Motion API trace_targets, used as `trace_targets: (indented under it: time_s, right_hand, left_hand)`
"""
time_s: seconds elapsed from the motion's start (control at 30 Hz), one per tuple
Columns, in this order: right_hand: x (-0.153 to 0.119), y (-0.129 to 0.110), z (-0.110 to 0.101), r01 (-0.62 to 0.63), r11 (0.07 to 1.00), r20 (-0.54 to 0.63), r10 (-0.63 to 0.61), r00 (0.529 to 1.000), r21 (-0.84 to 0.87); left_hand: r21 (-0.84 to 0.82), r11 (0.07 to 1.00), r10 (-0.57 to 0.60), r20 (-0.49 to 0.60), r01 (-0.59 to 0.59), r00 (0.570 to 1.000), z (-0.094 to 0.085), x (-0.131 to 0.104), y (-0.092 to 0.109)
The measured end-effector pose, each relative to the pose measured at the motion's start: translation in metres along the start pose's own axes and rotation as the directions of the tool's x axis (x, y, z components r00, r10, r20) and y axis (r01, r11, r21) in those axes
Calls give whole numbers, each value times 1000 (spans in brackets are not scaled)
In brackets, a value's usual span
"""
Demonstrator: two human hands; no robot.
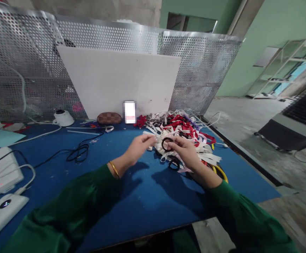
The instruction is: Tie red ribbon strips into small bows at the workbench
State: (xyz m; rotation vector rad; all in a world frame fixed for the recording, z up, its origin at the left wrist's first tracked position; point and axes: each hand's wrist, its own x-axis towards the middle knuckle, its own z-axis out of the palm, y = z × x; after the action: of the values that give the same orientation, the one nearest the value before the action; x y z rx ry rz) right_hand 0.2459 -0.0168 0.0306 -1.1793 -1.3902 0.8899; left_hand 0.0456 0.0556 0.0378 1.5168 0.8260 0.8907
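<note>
A black hair tie (163,147), shaped as a small ring, is pinched between the thumb and fingers of my right hand (187,153). My left hand (140,147) hovers just left of it, its fingertips pressed together; whatever lies between them is too small to make out. Both hands are at the near edge of a tangled pile of ribbons (180,123) in white, red, pink and purple. Another black ring (174,163) lies below the right hand, beside white ribbon strips (208,158).
A lit phone (130,111) stands against the white board (121,80), with a brown checkered pouch (109,118) beside it. Black cable (77,153) crosses the blue table (139,211). White devices (4,214) occupy the left side. A yellow curved object (222,173) sits behind my right wrist.
</note>
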Motion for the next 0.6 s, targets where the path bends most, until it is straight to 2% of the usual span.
trace_targets:
  time_s: [0.07,0.1,0.2,0.27,0.3,0.37,0.43,0.47,0.53,0.6]
  right_hand:
    - [-1,-5,9,-29,999,73,27,997,38]
    - [-3,-5,14,-40,998,95,36,995,44]
    - [-10,2,28,-76,996,113,71,991,42]
    - [-16,11,38,-98,994,112,92,989,50]
    - [-18,15,42,-101,993,110,94,990,57]
    - [-22,21,51,-84,995,98,80,992,45]
    - [-25,26,59,-61,998,98,61,993,-2]
    - [-25,27,63,-54,998,109,56,992,-27]
    - [-26,29,69,-45,997,135,53,989,-63]
    - [-27,31,75,-37,996,154,50,987,-83]
  left_hand:
    - [-109,985,-120,110,132,987,28,-27,3]
    - [-146,973,-164,96,177,982,35,-37,3]
    - [-280,930,-277,-110,237,955,38,-53,-4]
    - [-409,876,-343,-159,255,926,32,-58,-10]
    - [-482,832,-375,-124,275,919,28,-61,-13]
    - [-608,705,-424,51,365,904,22,-68,-17]
    - [-660,583,-429,244,473,870,17,-75,-20]
    - [-661,554,-418,304,506,856,15,-78,-21]
    - [-641,581,-400,311,501,862,13,-82,-25]
    - [-595,683,-383,203,424,901,12,-83,-30]
